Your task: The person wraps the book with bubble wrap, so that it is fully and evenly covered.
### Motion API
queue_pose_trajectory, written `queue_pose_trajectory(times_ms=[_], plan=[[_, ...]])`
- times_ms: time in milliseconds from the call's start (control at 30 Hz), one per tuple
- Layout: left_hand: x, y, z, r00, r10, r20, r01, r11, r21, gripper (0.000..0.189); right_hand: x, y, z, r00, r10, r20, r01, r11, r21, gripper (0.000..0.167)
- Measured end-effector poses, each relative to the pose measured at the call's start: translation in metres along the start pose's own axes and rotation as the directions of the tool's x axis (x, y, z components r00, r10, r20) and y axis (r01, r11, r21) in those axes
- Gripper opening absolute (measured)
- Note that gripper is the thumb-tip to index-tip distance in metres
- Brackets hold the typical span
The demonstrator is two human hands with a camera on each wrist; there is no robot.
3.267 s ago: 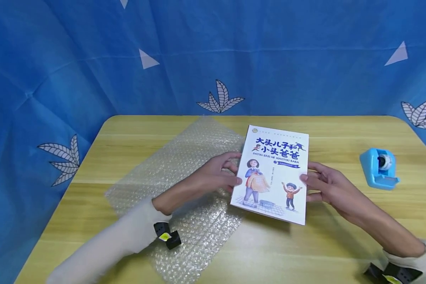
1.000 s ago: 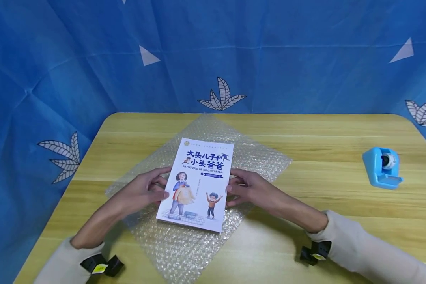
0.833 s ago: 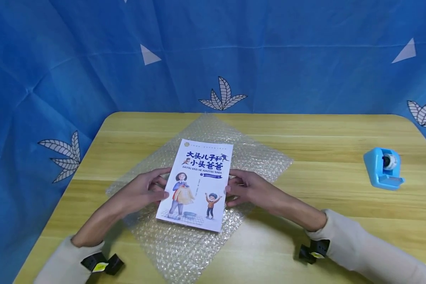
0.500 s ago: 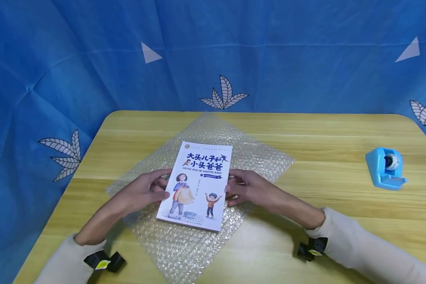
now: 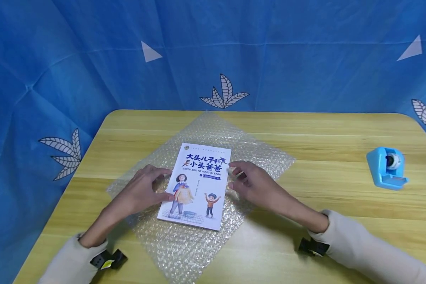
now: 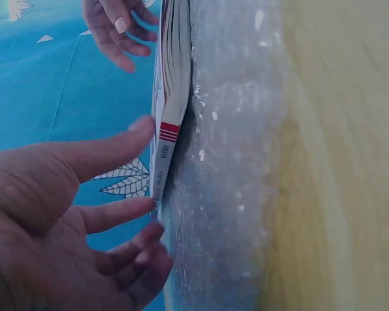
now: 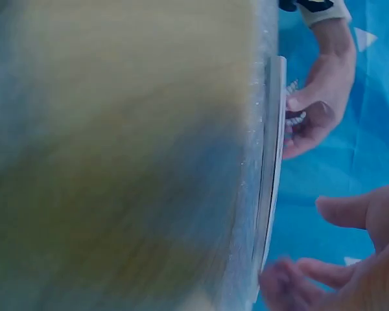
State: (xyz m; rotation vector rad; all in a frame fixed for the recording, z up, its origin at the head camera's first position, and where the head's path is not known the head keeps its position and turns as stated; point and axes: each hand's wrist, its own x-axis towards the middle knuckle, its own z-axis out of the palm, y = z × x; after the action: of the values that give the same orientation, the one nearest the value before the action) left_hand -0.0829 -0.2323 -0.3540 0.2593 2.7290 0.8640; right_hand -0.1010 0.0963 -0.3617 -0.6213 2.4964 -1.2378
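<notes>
Bk. (image 5: 198, 189) cover-up on bubble wrap (image 5: 184, 252). L hand (image 5: 142, 191): thumb & fingers wide apart, thumb tip at bk.'s L edge. R hand (image 5: 257, 185): thumb & fingers parted, just beside R edge; contact unclear, fingertips blurred in R wrist view. Wrap's near corner cut off.

I count one left hand (image 5: 142, 191) and one right hand (image 5: 257, 184), one book (image 5: 197, 185) between them, one bubble-wrap sheet (image 5: 184, 252) beneath, two wrist cameras (image 5: 100, 260) behind the hands, one tape dispenser (image 5: 381, 173) beyond the right.
</notes>
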Motion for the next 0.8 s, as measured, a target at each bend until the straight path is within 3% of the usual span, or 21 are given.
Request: queue_pose_trajectory(times_ms=[133, 333, 600, 800], plan=[[0.000, 0.002, 0.000, 1.000, -0.020, -0.015, 0.021, 0.998, 0.052, 0.095, -0.003, -0.002, 0.004, 0.999, -0.013, -0.037, 0.005, 0.981, -0.196, 0.076], [0.001, 0.003, -0.001, 0.994, -0.070, 0.079, 0.068, 0.997, 0.030, 0.105, -0.003, -0.004, 0.015, 0.996, 0.047, 0.073, -0.020, 0.944, -0.330, 0.093], [0.002, 0.003, 0.001, 0.991, -0.093, 0.091, 0.091, 0.995, 0.029, 0.104, -0.005, -0.005, 0.018, 0.992, 0.078, 0.101, -0.037, 0.932, -0.361, 0.094], [0.003, 0.008, 0.006, 0.994, -0.076, 0.084, 0.074, 0.997, 0.028, 0.101, -0.010, -0.002, 0.013, 0.991, 0.088, 0.097, -0.048, 0.933, -0.357, 0.093]])
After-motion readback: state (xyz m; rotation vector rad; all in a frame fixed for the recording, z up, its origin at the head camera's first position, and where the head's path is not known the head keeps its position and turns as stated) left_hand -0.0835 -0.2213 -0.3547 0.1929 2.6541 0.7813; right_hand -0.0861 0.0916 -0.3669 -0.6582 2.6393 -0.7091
